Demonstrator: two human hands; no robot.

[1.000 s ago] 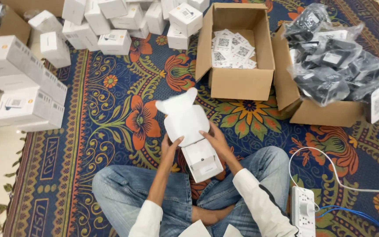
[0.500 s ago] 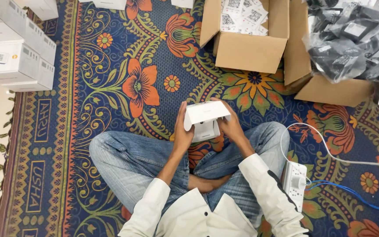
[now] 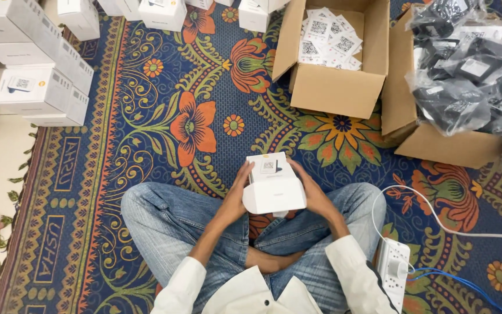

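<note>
- Left hand (image 3: pixel 240 185): fingers curled against the left side of a small white box (image 3: pixel 273 185), gripping it.
- Right hand (image 3: pixel 311 189): wrapped round the box's right side, fingers closed on it; both hands share the hold.
- Small white box: held above the person's crossed legs in blue jeans (image 3: pixel 169 224), a small square label on its top face. Judged light, stiff cardboard, smooth-sided; corners may dent under a hard squeeze. Best taken by opposite side walls, as now.
- Power strip (image 3: pixel 394 273): white, on the floor just beside the right knee, with white and blue cables running off to the right.
- Patterned rug (image 3: pixel 146 116): blue with orange flowers, under everything.
- Open cardboard carton (image 3: pixel 335 90): ahead of the person, holding white printed slips.
- Second carton (image 3: pixel 443 145): right, filled with black items in clear bags (image 3: pixel 466 75).
- Stacked white boxes (image 3: pixel 36 87): far left, more along the top edge.
</note>
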